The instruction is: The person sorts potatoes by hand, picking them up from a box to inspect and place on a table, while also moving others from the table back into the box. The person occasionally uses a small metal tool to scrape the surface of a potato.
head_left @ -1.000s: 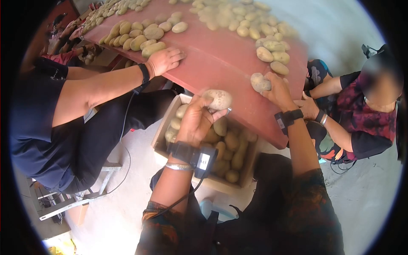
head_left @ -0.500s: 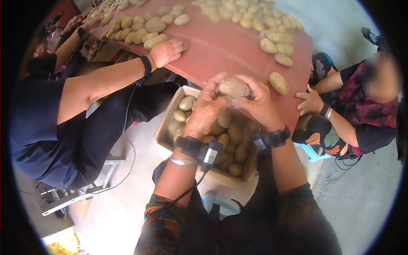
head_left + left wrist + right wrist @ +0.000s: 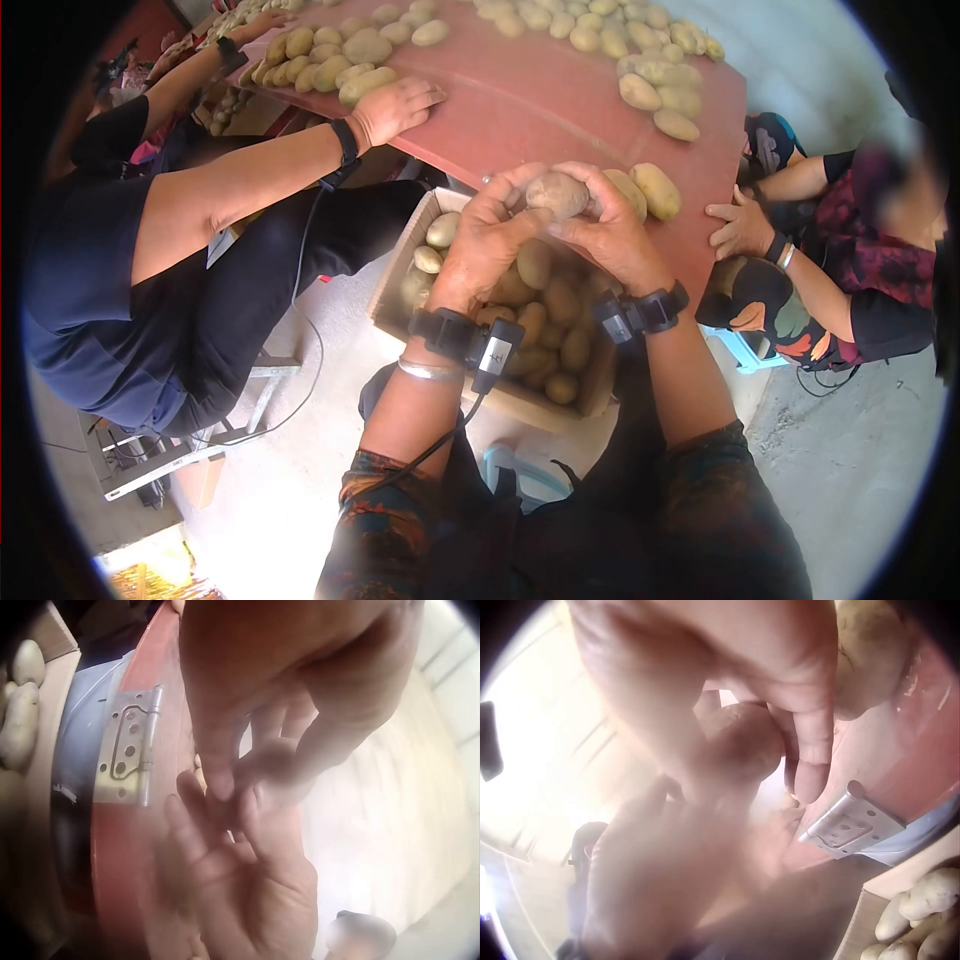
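I see both hands lifted together, grasping one potato (image 3: 557, 193) between them. The left hand (image 3: 490, 240) curls its fingers round the near side, and the right hand (image 3: 610, 235) wraps the other side. The potato is held at the near edge of a red table (image 3: 540, 100), above a cardboard box (image 3: 540, 408) of potatoes under the wrists. Two more potatoes (image 3: 657, 190) lie just beyond the right hand (side by side). Another person's hand (image 3: 392, 108) rests on the table, well left of the left hand.
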Demonstrator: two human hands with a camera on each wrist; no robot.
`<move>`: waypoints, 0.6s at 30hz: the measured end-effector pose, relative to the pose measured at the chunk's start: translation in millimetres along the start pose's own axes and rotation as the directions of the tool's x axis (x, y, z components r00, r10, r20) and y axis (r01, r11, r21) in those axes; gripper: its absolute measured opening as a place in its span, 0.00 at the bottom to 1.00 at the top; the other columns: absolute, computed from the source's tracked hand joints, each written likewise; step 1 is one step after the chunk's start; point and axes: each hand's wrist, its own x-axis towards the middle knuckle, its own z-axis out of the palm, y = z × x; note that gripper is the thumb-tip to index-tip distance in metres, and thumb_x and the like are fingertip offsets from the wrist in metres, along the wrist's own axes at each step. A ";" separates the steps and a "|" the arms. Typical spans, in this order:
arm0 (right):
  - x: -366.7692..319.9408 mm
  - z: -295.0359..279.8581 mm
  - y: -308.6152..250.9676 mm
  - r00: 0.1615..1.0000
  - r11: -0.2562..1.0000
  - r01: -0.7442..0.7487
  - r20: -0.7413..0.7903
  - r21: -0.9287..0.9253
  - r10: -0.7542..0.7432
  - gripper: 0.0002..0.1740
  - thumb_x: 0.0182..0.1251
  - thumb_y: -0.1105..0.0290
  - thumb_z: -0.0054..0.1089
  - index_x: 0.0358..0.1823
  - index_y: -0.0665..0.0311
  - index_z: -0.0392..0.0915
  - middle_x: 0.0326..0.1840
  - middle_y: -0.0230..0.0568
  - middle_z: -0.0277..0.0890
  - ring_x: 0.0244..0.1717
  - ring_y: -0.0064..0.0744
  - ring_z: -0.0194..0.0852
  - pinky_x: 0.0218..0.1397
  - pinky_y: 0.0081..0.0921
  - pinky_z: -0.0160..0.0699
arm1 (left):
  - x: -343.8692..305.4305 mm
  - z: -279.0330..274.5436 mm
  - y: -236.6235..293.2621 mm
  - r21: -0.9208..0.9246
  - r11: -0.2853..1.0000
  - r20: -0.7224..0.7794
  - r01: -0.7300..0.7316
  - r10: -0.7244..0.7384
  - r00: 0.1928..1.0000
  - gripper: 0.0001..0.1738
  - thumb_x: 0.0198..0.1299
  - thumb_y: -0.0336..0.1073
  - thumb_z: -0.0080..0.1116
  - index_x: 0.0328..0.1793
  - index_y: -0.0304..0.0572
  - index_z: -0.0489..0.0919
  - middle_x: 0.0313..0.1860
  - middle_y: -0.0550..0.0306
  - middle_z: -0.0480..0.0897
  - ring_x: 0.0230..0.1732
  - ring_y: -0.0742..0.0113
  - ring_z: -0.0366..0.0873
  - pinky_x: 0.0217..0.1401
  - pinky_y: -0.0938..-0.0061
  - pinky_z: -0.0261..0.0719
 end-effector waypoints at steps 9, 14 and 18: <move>-0.4 -2.1 -15.2 0.989 0.987 -0.147 -0.016 0.064 0.148 0.27 0.53 0.79 0.63 0.56 0.66 0.66 0.49 0.34 0.69 0.51 0.22 0.67 0.51 0.21 0.73 | 2.5 -6.9 5.1 -0.236 0.968 -0.104 0.084 -0.111 0.988 0.15 0.63 0.30 0.49 0.55 0.35 0.70 0.49 0.51 0.76 0.47 0.64 0.77 0.49 0.71 0.78; 0.0 9.0 -3.2 0.988 0.986 0.151 -0.034 -0.069 -0.153 0.29 0.54 0.77 0.62 0.58 0.67 0.63 0.47 0.35 0.71 0.45 0.19 0.69 0.46 0.18 0.73 | 3.4 -5.0 4.8 -0.213 0.968 -0.121 0.133 -0.161 0.980 0.18 0.64 0.36 0.49 0.57 0.35 0.68 0.47 0.51 0.76 0.44 0.63 0.77 0.48 0.70 0.78; -8.5 14.9 -14.5 0.988 0.995 0.097 -0.121 -0.014 -0.098 0.29 0.50 0.77 0.64 0.56 0.66 0.66 0.45 0.31 0.72 0.39 0.15 0.69 0.39 0.15 0.70 | 2.7 -7.8 8.1 -0.348 0.926 -0.117 0.147 -0.198 0.973 0.22 0.65 0.44 0.46 0.58 0.37 0.67 0.45 0.50 0.77 0.41 0.62 0.77 0.42 0.71 0.79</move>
